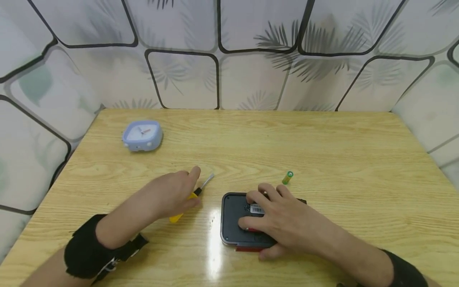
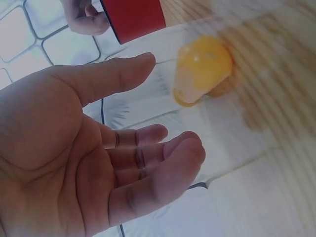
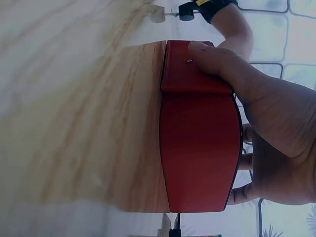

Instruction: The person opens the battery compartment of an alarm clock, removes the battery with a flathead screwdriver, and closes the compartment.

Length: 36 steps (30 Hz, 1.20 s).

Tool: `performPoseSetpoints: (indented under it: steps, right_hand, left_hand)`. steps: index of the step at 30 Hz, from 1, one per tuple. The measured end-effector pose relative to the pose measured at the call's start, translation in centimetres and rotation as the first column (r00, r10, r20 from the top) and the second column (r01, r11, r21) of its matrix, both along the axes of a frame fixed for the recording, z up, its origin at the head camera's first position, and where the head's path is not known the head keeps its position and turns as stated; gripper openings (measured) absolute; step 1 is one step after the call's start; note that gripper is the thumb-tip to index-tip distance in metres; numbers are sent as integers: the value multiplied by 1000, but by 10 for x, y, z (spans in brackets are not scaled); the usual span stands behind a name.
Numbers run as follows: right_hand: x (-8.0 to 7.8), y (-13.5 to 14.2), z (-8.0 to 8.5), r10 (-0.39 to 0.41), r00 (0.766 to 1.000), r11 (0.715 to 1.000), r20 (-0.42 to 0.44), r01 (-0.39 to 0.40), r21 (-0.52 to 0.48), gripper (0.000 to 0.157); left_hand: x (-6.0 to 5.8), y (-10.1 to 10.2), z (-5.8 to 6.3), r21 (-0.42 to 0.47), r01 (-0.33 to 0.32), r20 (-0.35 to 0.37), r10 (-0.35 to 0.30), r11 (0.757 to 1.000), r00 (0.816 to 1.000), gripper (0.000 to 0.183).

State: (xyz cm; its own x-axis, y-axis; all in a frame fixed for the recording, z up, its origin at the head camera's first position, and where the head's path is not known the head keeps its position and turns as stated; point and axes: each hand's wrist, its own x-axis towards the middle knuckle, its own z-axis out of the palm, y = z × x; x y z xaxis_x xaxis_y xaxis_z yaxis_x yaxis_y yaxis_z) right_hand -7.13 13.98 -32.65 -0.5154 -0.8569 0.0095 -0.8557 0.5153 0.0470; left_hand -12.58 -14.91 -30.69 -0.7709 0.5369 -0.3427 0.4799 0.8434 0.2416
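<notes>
My left hand (image 1: 173, 193) is over a screwdriver with a yellow handle (image 1: 176, 218) and a metal shaft (image 1: 207, 181). In the left wrist view, the thumb and loosely bent fingers of that hand (image 2: 98, 148) stand apart, and the yellow handle (image 2: 205, 64) lies beyond them, outside the palm. My right hand (image 1: 287, 221) grips a box-like device with a black back (image 1: 229, 219), back side up on the table. Its thumb presses the red side (image 3: 197, 153) and its fingers spread over the back, partly covering a barcode label (image 1: 256, 209) and a small red part.
A small green battery (image 1: 287, 177) stands just beyond the device. Toward the back left is a light blue alarm clock (image 1: 142, 137). The wooden table (image 1: 340, 151) meets a patterned cloth backdrop (image 1: 251, 79) at its far edge.
</notes>
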Motion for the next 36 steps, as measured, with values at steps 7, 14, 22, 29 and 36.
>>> performPoseSetpoints:
  steps: [7,14,22,29,36]
  right_hand:
    - [-1,0,0,3,1000,1000,-22,-3,-2,70]
    - [0,-1,0,-8,999,1000,-34,8,1,71]
    - [2,-2,0,-15,999,1000,-41,15,3,71]
    - [3,-4,-2,-21,999,999,-42,20,-37,73]
    - [1,-2,1,-13,1000,1000,0,13,-26,73]
  left_hand:
    - [5,4,2,39,58,-131,-52,998,990,43]
    - [18,15,2,140,205,-221,-171,969,960,51]
    - [30,24,-6,202,394,-165,-365,896,916,87]
    - [36,27,-15,98,497,-192,-473,862,860,97]
    - [35,28,-15,62,498,-222,-474,865,852,93]
